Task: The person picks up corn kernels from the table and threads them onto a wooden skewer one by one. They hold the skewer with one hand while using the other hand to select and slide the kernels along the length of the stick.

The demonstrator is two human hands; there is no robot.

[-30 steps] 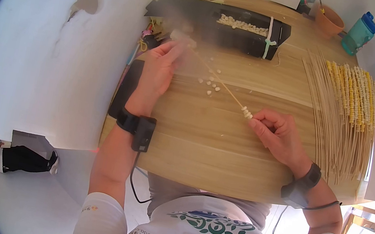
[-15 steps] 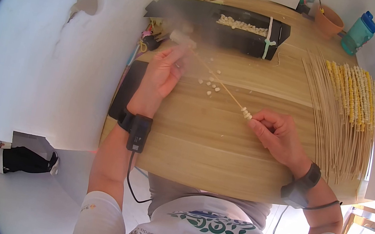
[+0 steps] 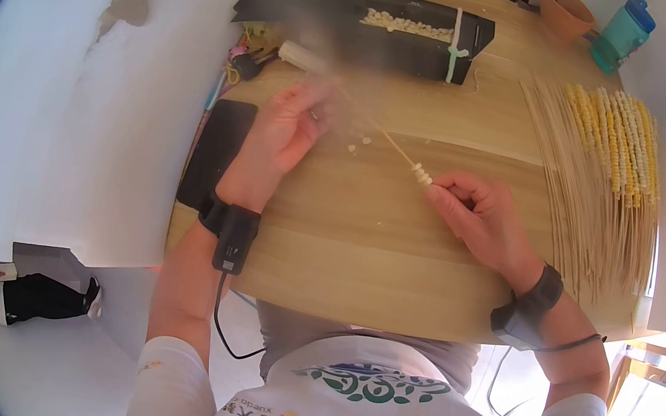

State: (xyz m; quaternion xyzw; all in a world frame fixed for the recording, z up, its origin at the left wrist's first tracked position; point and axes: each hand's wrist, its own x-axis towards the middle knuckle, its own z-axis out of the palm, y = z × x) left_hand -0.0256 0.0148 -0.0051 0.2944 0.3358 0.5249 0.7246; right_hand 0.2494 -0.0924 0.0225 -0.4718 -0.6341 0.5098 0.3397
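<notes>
A thin wooden stick slants between my two hands, a short stack of pale bead-like pieces threaded at its lower right end. My left hand closes its fingers around the stick's upper end, where a hazy smudge softens the view. Thumb and forefinger of my right hand pinch the other end, right at the last pale piece. Just beyond the left fingertips lies a whitish cylinder, partly blurred. A few loose pale pieces rest on the wooden table below the stick.
A black box holding more pale pieces stands at the back. To the right lie bare sticks and sticks threaded with yellow and white pieces. A clay pot and blue bottle stand behind. A black flat object lies left.
The whole view has shifted, with the table contents sitting slightly higher and further left. Both hands keep their hold on the stick. Fewer loose pieces show on the table below it.
</notes>
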